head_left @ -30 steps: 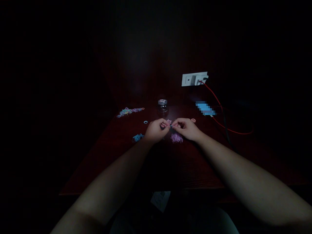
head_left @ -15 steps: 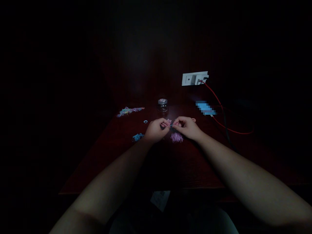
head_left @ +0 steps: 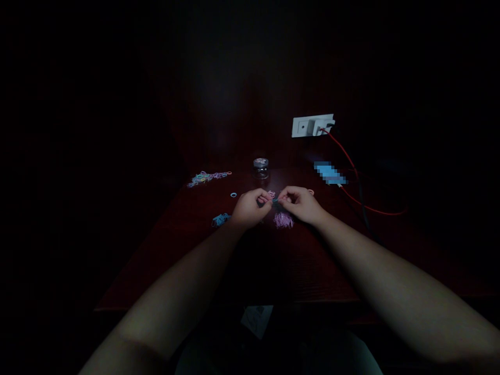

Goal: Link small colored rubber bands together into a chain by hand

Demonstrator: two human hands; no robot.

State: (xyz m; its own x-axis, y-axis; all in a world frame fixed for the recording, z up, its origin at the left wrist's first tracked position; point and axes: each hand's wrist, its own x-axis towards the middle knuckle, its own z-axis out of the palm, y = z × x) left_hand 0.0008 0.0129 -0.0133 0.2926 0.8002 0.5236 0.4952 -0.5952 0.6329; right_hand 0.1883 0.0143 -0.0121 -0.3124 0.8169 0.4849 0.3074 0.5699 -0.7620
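Between my fingertips is a small blue elastic band [head_left: 275,200]. My left hand [head_left: 252,207] pinches its left side, and my right hand [head_left: 300,203] pinches the right side. Just behind the fingers lies a small group of pink bands [head_left: 271,194], partly hidden. A pile of purple bands [head_left: 283,220] rests on the table in front of my right hand. Left of my left wrist is a pile of blue bands [head_left: 221,220], with a single blue band [head_left: 233,195] lying apart behind it. An orange band [head_left: 311,192] shows past my right knuckles.
Farther back stand a clear lidded jar [head_left: 261,168] and a mixed pile of coloured bands [head_left: 205,178]. A blurred-out blue device [head_left: 330,173] lies at right, joined by a red cable [head_left: 346,149] to a charger in the wall socket [head_left: 302,126]. The dark table [head_left: 250,276] ends near my forearms.
My right fingers have shifted slightly to the right, away from the left ones. More of the blue band now shows between them. The piles have not moved.
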